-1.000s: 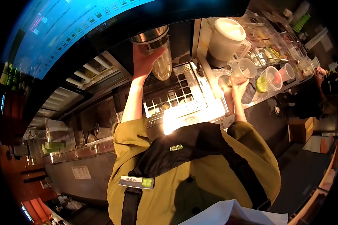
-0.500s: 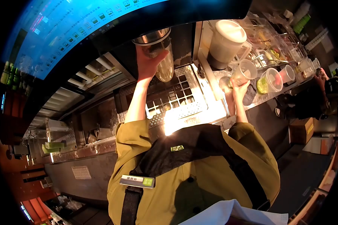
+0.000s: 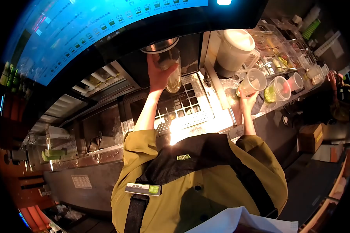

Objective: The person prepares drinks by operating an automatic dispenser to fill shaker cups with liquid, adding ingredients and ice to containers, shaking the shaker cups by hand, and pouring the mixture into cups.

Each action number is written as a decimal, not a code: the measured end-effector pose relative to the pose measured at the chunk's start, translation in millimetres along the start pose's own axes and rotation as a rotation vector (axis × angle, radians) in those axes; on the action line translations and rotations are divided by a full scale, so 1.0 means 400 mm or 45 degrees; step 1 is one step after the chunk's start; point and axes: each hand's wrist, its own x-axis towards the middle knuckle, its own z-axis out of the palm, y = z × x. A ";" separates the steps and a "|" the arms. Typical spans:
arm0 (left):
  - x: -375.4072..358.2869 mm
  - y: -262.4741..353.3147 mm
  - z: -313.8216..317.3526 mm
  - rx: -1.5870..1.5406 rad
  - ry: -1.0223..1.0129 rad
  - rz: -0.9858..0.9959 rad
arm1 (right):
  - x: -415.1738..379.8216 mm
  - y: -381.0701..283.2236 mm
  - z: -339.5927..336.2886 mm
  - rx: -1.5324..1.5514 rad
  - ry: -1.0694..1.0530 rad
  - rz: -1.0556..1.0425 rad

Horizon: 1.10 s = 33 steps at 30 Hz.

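Below the screen, my left hand (image 3: 158,75) is closed around a tall clear shaker cup (image 3: 174,79) with a shiny metal band at its upper end. Pale contents show through its wall, and it is over the slotted metal drain grid (image 3: 190,101). At the right, the fingers of my right hand (image 3: 246,101) are wrapped round a clear plastic cup (image 3: 255,80) on the counter. Next to that cup stands another clear cup (image 3: 277,89) with green contents, and behind it a cup with something pinkish-red (image 3: 295,80).
A large white lidded pitcher (image 3: 235,48) stands behind the right-hand cup. Trays of ingredients (image 3: 278,58) line the back right. The wide screen (image 3: 116,23) overhangs the work area. A person (image 3: 338,97) is at the far right, and a cardboard box (image 3: 310,138) is below.
The view has tilted slightly, so most things appear lower in it. Both hands keep their holds, on the shaker cup and on the plastic cup.
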 end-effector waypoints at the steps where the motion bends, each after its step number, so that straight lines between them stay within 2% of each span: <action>1: -0.006 -0.006 0.006 -0.032 0.025 -0.015 | 0.001 -0.003 -0.003 0.003 -0.002 -0.012; 5: -0.041 -0.103 0.005 0.111 0.119 0.005 | 0.004 -0.022 -0.017 -0.174 -0.034 -0.130; 7: -0.063 -0.117 0.018 0.173 0.181 0.004 | -0.002 -0.061 -0.015 -0.200 -0.077 -0.147; 10: -0.086 -0.127 0.039 0.172 0.290 -0.032 | -0.006 -0.108 -0.004 -0.280 -0.141 -0.316; 14: -0.109 -0.122 0.068 0.500 0.352 -0.028 | -0.007 -0.151 0.026 -0.196 -0.302 -0.271; 16: -0.119 -0.120 0.069 0.639 0.328 0.008 | 0.000 -0.193 0.040 -0.243 -0.385 -0.386; 19: -0.124 -0.074 0.029 0.588 0.180 -0.065 | 0.021 -0.231 0.053 -0.250 -0.549 -0.418; 21: -0.092 -0.049 -0.041 0.182 -0.087 -0.296 | 0.039 -0.244 0.056 -0.228 -0.647 -0.414; 25: 0.034 -0.070 -0.181 0.292 -0.608 -0.379 | 0.054 -0.275 0.059 -0.194 -0.763 -0.354; 28: 0.055 -0.054 -0.170 0.243 -0.774 -0.406 | 0.050 -0.267 0.071 -0.168 -0.741 -0.344; 30: 0.042 -0.058 -0.152 0.148 -0.789 -0.383 | 0.051 -0.266 0.074 -0.164 -0.774 -0.255; 33: 0.025 -0.076 -0.128 0.079 -0.746 -0.372 | 0.048 -0.270 0.073 -0.166 -0.790 -0.305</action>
